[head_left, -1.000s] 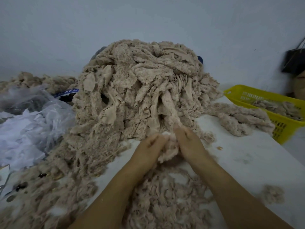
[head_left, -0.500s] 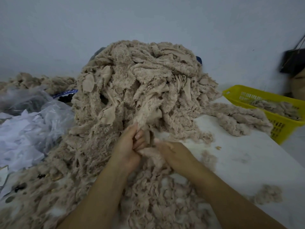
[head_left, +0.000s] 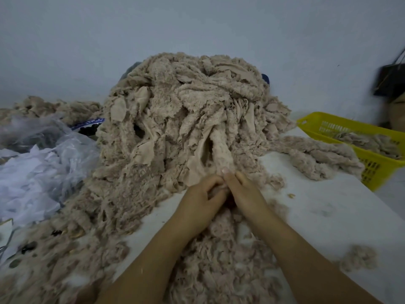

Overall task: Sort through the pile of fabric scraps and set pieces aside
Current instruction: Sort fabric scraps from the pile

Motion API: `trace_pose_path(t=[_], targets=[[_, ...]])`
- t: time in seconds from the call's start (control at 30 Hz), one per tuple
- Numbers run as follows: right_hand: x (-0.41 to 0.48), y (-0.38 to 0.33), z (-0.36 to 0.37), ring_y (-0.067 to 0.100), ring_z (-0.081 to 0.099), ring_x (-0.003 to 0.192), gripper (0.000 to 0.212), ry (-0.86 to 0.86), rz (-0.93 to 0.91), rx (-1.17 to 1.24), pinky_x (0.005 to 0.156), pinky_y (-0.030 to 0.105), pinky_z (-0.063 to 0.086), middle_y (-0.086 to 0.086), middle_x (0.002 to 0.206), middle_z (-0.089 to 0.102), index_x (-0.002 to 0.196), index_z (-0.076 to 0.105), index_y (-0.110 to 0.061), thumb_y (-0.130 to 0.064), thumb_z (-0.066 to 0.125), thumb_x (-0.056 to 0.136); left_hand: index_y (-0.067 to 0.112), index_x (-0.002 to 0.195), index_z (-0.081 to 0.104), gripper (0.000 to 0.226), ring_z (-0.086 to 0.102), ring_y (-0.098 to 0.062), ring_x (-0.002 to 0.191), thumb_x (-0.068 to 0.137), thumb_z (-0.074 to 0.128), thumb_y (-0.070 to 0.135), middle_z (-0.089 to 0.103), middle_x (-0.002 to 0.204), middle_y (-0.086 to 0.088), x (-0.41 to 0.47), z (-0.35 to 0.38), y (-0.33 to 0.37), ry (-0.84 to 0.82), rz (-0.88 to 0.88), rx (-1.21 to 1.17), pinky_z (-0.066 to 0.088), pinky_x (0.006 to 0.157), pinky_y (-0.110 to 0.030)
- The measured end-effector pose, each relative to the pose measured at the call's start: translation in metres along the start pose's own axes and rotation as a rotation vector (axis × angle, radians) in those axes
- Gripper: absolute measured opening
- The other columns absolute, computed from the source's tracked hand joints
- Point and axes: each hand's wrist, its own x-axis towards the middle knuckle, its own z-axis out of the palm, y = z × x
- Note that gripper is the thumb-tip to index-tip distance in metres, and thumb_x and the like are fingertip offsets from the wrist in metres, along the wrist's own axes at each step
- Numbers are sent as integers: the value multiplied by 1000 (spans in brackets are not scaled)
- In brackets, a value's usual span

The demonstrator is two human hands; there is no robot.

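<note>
Heaped high on the white surface (head_left: pixel 328 207): pile of beige fabric scraps (head_left: pixel 186 110), against the wall. At the pile's front foot, one fuzzy strip (head_left: pixel 221 150) hanging down into both hands. Left hand (head_left: pixel 197 200) curled, fingers closed around the strip's lower end. Right hand (head_left: pixel 245 191) pressed against the left, thumb and fingers pinching the same strip. Right of the pile, a yellow basket (head_left: pixel 372 163) holding more scraps. Left of the pile, crumpled clear plastic bags (head_left: pixel 43 163).
</note>
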Motion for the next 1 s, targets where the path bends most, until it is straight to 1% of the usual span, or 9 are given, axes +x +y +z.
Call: trace_pose_path(t=[0.17,0.23,0.33,0.47,0.57,0.7,0.8,0.87,1.0], targets=[[3,-2,-3,17,62,72,29,41,143,325,68,31,50,11,77,64,83,63,-4,-30,55,94,35,77,57,24,52,0,63,99,55,42,60,72,8,-4,4,2,-36,-22,-68,39,58,-12],[3,-3,-4,25,68,79,25,-13,141,448,75,40,55,15,83,70,86,68,-6,-26,54,94,33,68,57,34,53,-2,57,99,52,47,58,62,10,-3,3,5,33,-121,-178,40,57,-17],[2,-1,-5,27,71,97,29,-75,125,482,87,41,58,17,102,74,99,69,-1,-25,58,88,31,82,68,34,67,4,72,95,52,58,72,77,18,1,2,4,118,-371,-368,49,68,-17],[-2,-1,0,29,71,97,19,-114,97,330,84,42,59,14,99,74,86,73,-17,-32,62,80,14,103,73,30,73,-13,95,95,62,40,78,101,-1,3,-2,2,95,-483,-681,57,79,-25],[-3,0,1,32,69,100,36,-110,102,278,92,52,55,15,105,72,101,68,-14,-40,62,76,9,102,72,21,74,-22,91,100,57,24,77,101,-10,6,-7,2,228,-452,-875,59,76,-29],[0,-2,0,10,72,78,15,54,102,349,70,28,60,0,88,74,100,64,-20,-20,50,96,14,104,64,20,62,-11,69,104,47,25,69,87,-1,14,-15,-1,389,-444,-1167,54,65,-24],[7,-6,-11,7,41,38,23,140,178,474,37,18,26,-4,58,47,76,49,-16,-9,42,96,13,99,61,24,64,-11,57,107,42,25,70,74,-3,18,-39,-9,513,-465,-1376,53,50,-21],[12,-8,-32,5,26,35,29,206,261,723,39,21,11,-6,55,35,69,43,-18,-8,38,95,11,101,62,26,69,-14,61,107,42,28,71,74,-6,18,-59,-18,637,-476,-1517,57,55,-21],[14,-10,-45,7,27,35,24,163,272,1000,37,19,19,-4,57,40,74,45,-17,-11,37,96,15,84,53,32,44,-3,39,107,40,33,49,51,5,15,-57,-23,630,-488,-1528,37,38,-12]])
